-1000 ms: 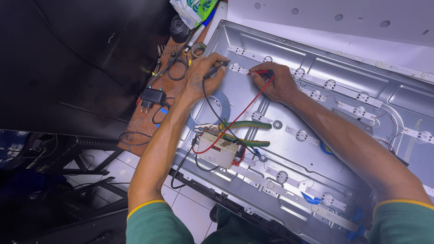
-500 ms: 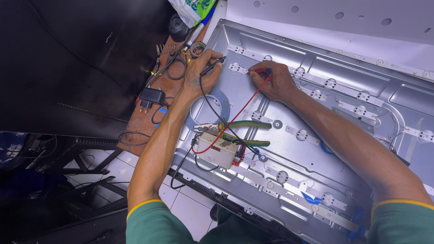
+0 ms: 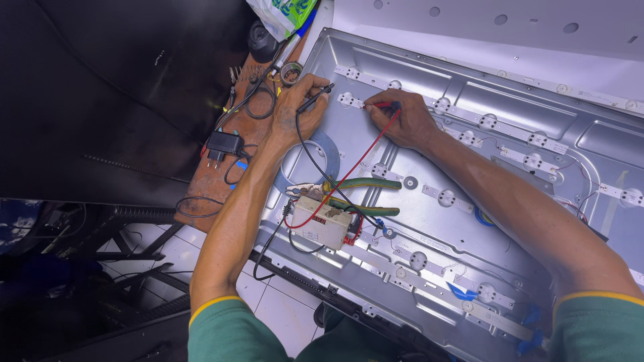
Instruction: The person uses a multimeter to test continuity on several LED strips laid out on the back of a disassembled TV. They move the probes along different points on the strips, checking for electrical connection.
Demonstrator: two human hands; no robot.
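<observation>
Red probe (image 3: pixel 381 104) tip hidden under right hand (image 3: pixel 402 121); panel (image 3: pixel 510 107) cropped.

On the metal panel near your body you have a pair of pliers with green handles (image 3: pixel 362 194), lying flat on the metal with the handles pointing right. To your left, a brown wooden board (image 3: pixel 221 181) carries a small black plug adapter (image 3: pixel 220 144), loops of black wire (image 3: pixel 258 104) and a small roll of solder (image 3: pixel 291 72). At the top edge, above the board, a green and white plastic bag (image 3: pixel 282 13) sits beside a round black object (image 3: pixel 260 39). White floor tiles (image 3: pixel 174 255) show below.
</observation>
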